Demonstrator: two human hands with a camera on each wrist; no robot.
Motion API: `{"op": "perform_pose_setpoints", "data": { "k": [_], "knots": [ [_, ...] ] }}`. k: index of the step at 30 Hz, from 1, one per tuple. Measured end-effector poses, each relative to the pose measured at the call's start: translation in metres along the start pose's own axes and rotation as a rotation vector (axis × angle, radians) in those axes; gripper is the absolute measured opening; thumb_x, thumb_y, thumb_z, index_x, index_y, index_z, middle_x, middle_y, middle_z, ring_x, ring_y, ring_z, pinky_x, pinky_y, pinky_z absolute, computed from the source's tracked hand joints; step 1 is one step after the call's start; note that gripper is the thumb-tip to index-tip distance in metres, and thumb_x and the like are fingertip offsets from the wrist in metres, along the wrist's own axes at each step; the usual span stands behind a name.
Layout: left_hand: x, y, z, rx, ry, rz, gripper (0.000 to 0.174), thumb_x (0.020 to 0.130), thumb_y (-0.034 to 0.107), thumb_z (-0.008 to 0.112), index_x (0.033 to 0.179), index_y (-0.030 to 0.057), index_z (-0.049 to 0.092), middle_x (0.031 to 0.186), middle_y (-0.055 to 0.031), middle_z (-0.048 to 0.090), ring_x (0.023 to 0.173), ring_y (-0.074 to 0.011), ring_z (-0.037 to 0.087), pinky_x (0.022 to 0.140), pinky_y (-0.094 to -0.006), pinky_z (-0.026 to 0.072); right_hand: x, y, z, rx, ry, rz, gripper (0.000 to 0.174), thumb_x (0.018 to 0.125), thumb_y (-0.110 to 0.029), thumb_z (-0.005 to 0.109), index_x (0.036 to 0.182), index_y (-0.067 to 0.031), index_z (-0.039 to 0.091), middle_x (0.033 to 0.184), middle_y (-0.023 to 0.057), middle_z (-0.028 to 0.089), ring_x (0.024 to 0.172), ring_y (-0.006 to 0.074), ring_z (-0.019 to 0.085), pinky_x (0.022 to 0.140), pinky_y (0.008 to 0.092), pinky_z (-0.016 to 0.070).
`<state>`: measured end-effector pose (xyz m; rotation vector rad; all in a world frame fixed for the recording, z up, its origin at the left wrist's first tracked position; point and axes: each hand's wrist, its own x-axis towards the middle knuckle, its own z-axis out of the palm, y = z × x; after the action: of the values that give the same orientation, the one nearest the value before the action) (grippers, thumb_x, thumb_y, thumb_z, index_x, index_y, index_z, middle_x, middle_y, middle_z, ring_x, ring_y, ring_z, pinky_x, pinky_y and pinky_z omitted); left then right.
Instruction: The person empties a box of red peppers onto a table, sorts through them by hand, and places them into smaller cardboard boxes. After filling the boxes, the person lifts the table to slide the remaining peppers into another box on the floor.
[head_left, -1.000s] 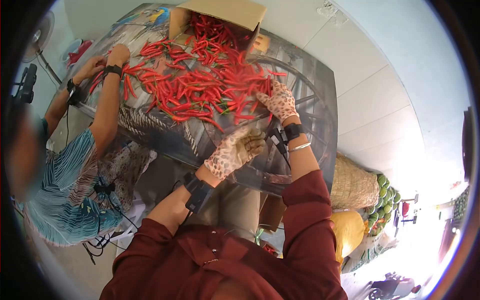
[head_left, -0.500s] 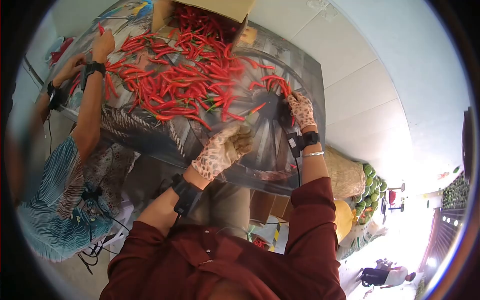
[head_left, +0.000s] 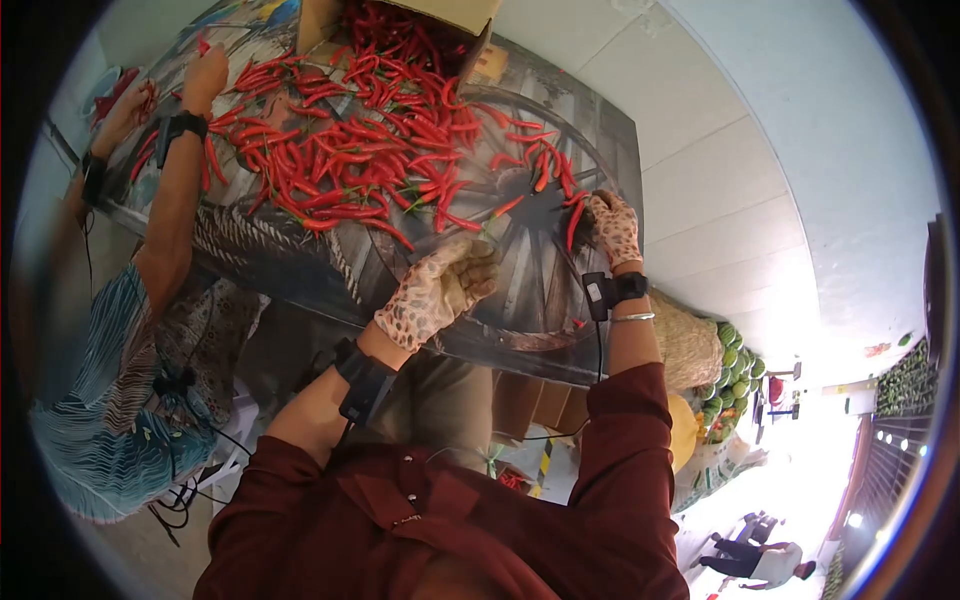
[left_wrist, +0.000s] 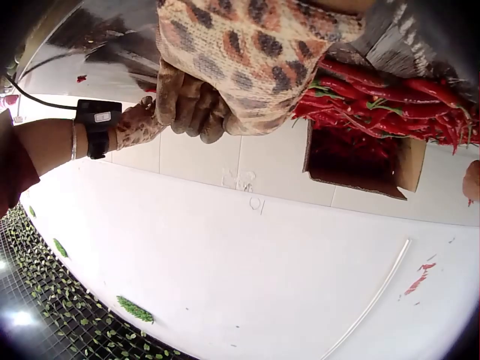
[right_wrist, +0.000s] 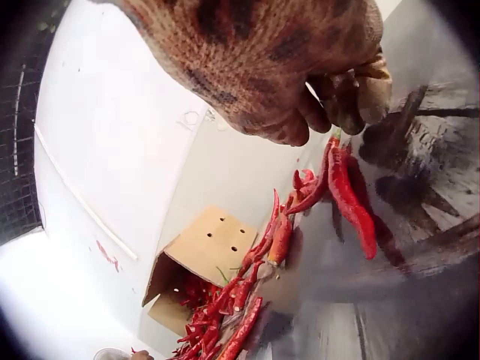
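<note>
As I looked through the head camera, I found the red chillies (head_left: 350,165) spread in a wide pile on the counter (head_left: 530,312), before the mouth of the cardboard box (head_left: 428,14). According to my judgement, the step in hand was to draw some chillies apart from this pile. The right hand (head_left: 615,226) was near the right edge of the counter, its gloved fingers bent, so this grip had only little opening. In the right wrist view, a single chilli (right_wrist: 352,199) had its stem just at the fingertips, but I could not tell whether the stem was pinched or only touched. The left hand (head_left: 435,285) was at the near edge with loosely curled fingers, and I saw nothing in that grip.

The next move, as I supposed, called for the right hand to make sure of this stem, or to loosen and return to the small group (head_left: 542,180) between it and the pile.

Compared with one second ago, the right hand was no longer at the border of the pile, but well apart from it. Half a second ago, the small group reached up to its fingers; now it lay looser, slightly away. The left hand had remained nearly in its place.
</note>
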<state>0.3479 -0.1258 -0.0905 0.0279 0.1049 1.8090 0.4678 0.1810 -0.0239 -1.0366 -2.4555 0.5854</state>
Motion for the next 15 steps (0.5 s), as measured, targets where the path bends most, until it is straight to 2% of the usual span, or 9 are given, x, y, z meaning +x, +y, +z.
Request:
{"op": "perform_pose_setpoints", "data": {
  "k": [2,6,8,9,12,14,15],
  "knots": [
    [-0.001,0.000,0.002,0.013,0.033,-0.006,0.028,0.096,0.023,0.055,0.106,-0.0022,0.061,0.105,-0.0157,0.065,0.095,-0.0274,0.064,0.085,-0.0418,0.0552,0.006,-0.003,0.003,0.056,0.001,0.051,0.031,0.089,-0.024,0.057,0.106,-0.0004,0.066,0.105,0.0186,0.067,0.099,0.0320,0.064,0.086,0.0358,0.0480],
    [0.000,-0.002,0.001,0.016,0.006,0.016,0.028,0.096,0.024,0.054,0.106,-0.0021,0.061,0.105,-0.0154,0.065,0.096,-0.0279,0.064,0.084,-0.0421,0.0552,0.018,-0.036,0.001,0.074,0.028,-0.071,0.028,0.087,-0.023,0.058,0.103,-0.0026,0.068,0.100,0.0172,0.068,0.095,0.0317,0.064,0.085,0.0354,0.0483],
    [0.002,-0.002,-0.002,0.028,-0.033,0.018,0.028,0.096,0.024,0.053,0.105,-0.0017,0.061,0.105,-0.0151,0.064,0.096,-0.0282,0.064,0.084,-0.0426,0.0550,0.027,-0.059,0.002,0.067,-0.030,-0.146,0.027,0.087,-0.022,0.058,0.105,-0.0041,0.068,0.104,0.0164,0.067,0.099,0.0310,0.063,0.087,0.0353,0.0475],
    [0.002,-0.003,-0.002,0.026,-0.034,0.024,0.028,0.096,0.024,0.053,0.105,-0.0017,0.061,0.105,-0.0151,0.064,0.096,-0.0282,0.064,0.084,-0.0426,0.0550,0.032,-0.072,0.004,-0.082,0.017,-0.248,0.028,0.087,-0.022,0.057,0.106,-0.0049,0.068,0.111,0.0161,0.064,0.105,0.0309,0.060,0.090,0.0358,0.0464],
    [0.002,-0.003,-0.001,0.002,-0.012,0.027,0.029,0.096,0.025,0.053,0.106,-0.0016,0.060,0.105,-0.0151,0.064,0.096,-0.0281,0.064,0.085,-0.0429,0.0546,0.056,-0.091,0.020,-0.087,-0.072,-0.282,0.029,0.087,-0.025,0.058,0.107,-0.0060,0.068,0.116,0.0159,0.062,0.109,0.0312,0.058,0.095,0.0361,0.0447],
    [0.002,-0.003,-0.001,0.000,0.033,-0.006,0.028,0.096,0.024,0.053,0.106,-0.0013,0.060,0.105,-0.0151,0.064,0.096,-0.0279,0.064,0.086,-0.0433,0.0542,0.071,-0.099,0.036,-0.021,-0.151,-0.255,0.035,0.086,-0.028,0.059,0.114,-0.0081,0.066,0.124,0.0145,0.059,0.114,0.0312,0.056,0.098,0.0355,0.0435],
    [0.000,-0.003,0.000,-0.002,0.035,0.005,0.027,0.096,0.023,0.053,0.107,-0.0012,0.060,0.105,-0.0150,0.064,0.096,-0.0278,0.064,0.085,-0.0431,0.0542,0.076,-0.104,0.044,-0.095,-0.196,-0.251,0.040,0.085,-0.030,0.060,0.119,-0.0085,0.063,0.128,0.0141,0.056,0.118,0.0307,0.054,0.100,0.0354,0.0421]
  ]
}}
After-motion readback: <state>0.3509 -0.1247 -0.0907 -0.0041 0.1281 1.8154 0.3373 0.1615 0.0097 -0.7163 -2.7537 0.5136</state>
